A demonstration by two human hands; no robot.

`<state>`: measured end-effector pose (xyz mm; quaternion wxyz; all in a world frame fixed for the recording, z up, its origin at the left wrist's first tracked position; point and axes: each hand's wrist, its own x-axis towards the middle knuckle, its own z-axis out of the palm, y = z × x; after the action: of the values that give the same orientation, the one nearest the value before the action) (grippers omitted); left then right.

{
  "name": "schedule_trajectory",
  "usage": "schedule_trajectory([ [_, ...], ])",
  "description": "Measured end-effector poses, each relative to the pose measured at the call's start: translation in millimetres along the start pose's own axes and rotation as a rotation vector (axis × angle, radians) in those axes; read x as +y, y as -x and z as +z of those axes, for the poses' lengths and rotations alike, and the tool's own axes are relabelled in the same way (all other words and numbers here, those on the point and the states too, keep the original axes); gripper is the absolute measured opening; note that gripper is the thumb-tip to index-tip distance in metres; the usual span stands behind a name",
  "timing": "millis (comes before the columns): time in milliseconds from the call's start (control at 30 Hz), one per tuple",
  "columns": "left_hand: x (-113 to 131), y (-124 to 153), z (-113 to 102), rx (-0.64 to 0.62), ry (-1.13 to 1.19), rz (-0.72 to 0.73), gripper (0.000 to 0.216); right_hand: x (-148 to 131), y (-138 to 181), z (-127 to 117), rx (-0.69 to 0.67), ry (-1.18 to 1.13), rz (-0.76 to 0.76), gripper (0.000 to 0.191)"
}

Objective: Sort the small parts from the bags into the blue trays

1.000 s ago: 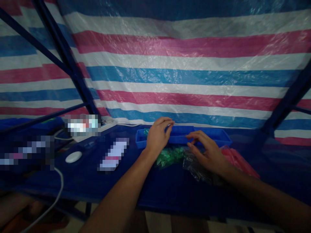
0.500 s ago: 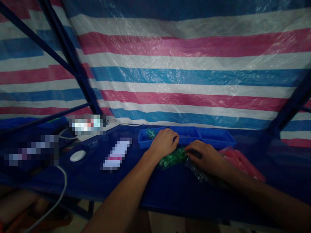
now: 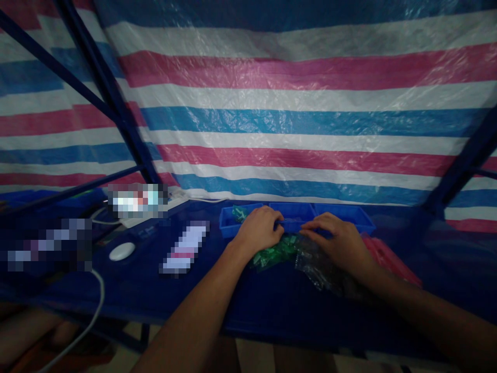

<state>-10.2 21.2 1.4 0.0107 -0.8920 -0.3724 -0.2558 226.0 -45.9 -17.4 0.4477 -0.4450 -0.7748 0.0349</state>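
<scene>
My left hand (image 3: pixel 259 229) rests with curled fingers on a heap of small green pieces (image 3: pixel 274 253) on the dark blue table. My right hand (image 3: pixel 341 242) lies beside it, fingers bent over a crumpled clear plastic bag (image 3: pixel 320 267). The fingertips of both hands almost meet at the heap's far edge, and what they pinch is too dark and small to tell. Just beyond the hands stands a long blue tray (image 3: pixel 341 216) with compartments. Its left compartment holds a few green pieces (image 3: pixel 238 213).
A red plastic bag (image 3: pixel 390 259) lies right of my right hand. A white round object (image 3: pixel 121 251), a white cable (image 3: pixel 89 316) and blurred items sit at the left. A striped tarp (image 3: pixel 295 114) on dark blue poles (image 3: pixel 116 98) closes the back.
Both hands came down from above the tray onto the green heap and the clear bag. Since half a second ago the right hand's fingers have stretched slightly toward the tray.
</scene>
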Motion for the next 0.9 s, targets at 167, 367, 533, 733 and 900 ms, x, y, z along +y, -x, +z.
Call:
schedule_trajectory([
  [167,25,-2,-9,0.127,0.256,0.051,0.023,1,-4,-5,0.171,-0.271,0.287,0.021],
  [367,44,-3,-2,-0.033,0.553,0.062,0.019,5,-5,-2,0.291,-0.495,0.424,0.031],
  [533,41,-5,-1,0.008,0.627,0.006,0.014,0,-3,-3,0.272,-0.474,0.394,0.033],
  [733,40,-5,-4,0.040,0.737,-0.017,0.021,-3,-5,0,0.225,-0.625,0.372,0.038],
  [900,38,-5,0,0.057,0.697,-0.019,0.019,-2,-5,4,0.187,-0.717,0.396,0.044],
])
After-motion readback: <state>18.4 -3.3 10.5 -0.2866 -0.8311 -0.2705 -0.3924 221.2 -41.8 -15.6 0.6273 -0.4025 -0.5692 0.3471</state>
